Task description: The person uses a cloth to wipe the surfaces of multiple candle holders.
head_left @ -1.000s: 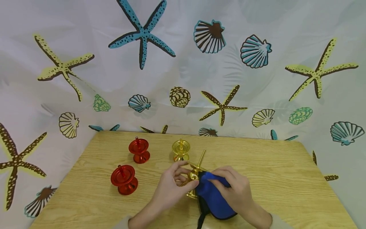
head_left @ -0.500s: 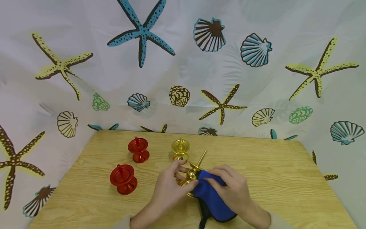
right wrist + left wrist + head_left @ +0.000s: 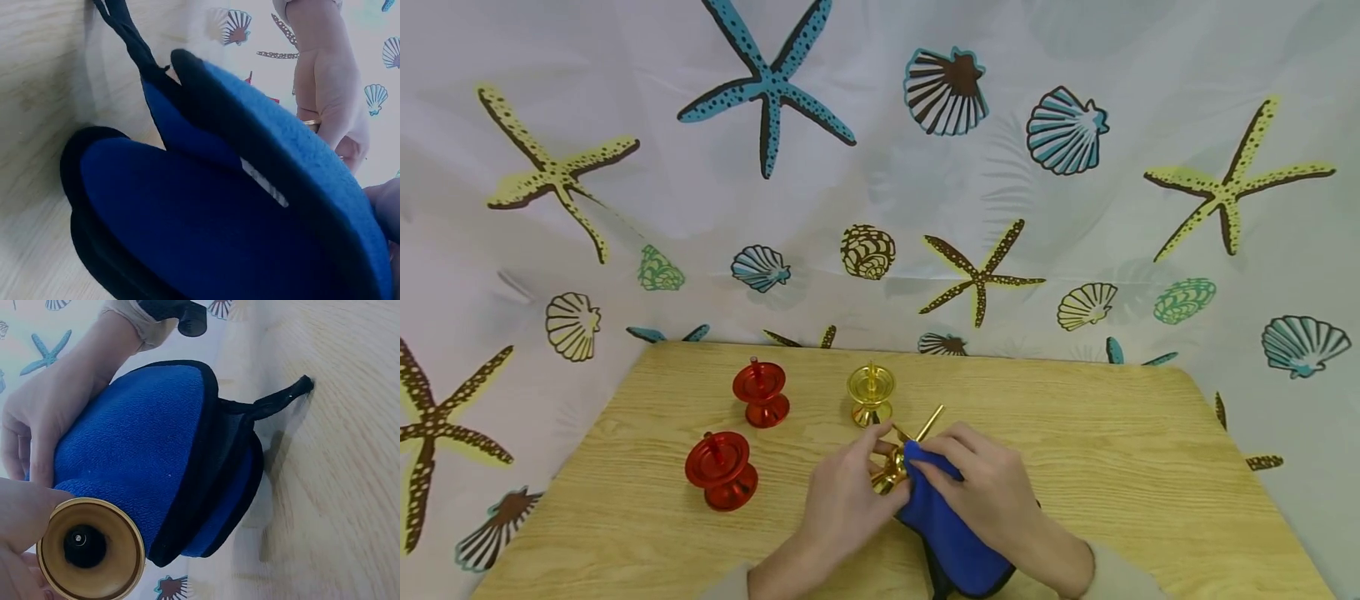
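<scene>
Tilted in my left hand [image 3: 846, 492] is a shiny gold candle holder [image 3: 891, 471], its long spike pointing up and to the right. The left wrist view shows its round hollow base [image 3: 122, 534] facing the camera. My right hand [image 3: 992, 492] pinches a blue fabric mitt [image 3: 951, 537] with black edging, pressed against the holder's middle and covering part of it. My left thumb lies at the cloth's edge. In the right wrist view, the mitt's mouth gapes, with a white label [image 3: 265, 182] inside and a black loop [image 3: 128, 37] at its corner.
Two red candle holders [image 3: 718, 467] [image 3: 760, 392] stand upright at the left of the wooden table [image 3: 1120, 467]. Another gold candle holder [image 3: 871, 396] stands just behind my hands. A white curtain [image 3: 880, 167] printed with starfish and shells surrounds the table's back and sides.
My right hand has moved left with the mitt, which now covers more of the gold holder. The held holder's spike has tipped a little further right. The standing holders have stayed put.
</scene>
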`<act>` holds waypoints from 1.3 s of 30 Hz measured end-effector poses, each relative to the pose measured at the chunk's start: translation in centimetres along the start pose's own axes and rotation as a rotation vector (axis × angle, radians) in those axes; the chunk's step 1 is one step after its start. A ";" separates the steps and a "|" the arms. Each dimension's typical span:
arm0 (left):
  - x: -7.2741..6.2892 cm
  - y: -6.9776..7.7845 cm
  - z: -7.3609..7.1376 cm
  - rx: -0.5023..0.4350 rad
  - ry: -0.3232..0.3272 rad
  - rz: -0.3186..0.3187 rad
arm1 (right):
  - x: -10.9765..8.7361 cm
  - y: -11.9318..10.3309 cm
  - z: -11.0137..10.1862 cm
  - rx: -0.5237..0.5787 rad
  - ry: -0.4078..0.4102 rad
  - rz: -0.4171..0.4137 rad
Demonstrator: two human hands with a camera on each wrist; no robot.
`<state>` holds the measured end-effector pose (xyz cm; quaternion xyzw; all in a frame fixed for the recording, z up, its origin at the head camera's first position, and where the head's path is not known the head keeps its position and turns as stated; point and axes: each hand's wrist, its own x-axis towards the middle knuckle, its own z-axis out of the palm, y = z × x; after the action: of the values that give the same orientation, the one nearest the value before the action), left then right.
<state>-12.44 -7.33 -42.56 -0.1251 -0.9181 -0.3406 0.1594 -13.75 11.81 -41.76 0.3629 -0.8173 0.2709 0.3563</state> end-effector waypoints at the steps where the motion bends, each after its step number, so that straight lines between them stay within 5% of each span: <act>1: 0.0 0.0 0.0 -0.004 -0.003 -0.004 | 0.0 0.0 0.0 -0.001 -0.004 0.001; 16: 0.1 0.0 -1.0 -0.377 -0.065 -0.245 | -2.2 2.1 0.0 0.053 0.078 -0.083; 23: 0.3 0.6 -1.6 -0.483 -0.083 -0.303 | -3.0 3.1 0.4 0.077 0.095 -0.065; 31: 0.3 0.3 -1.2 -0.422 -0.082 -0.275 | -2.9 2.7 0.4 0.098 0.099 -0.038; 39: -0.1 -0.2 -0.3 -0.222 -0.056 -0.120 | -1.5 0.8 -0.2 0.123 0.072 0.008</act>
<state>-12.37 -7.67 -42.44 -0.0964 -0.8846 -0.4456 0.0983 -13.58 13.03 -43.02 0.3709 -0.7871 0.3347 0.3616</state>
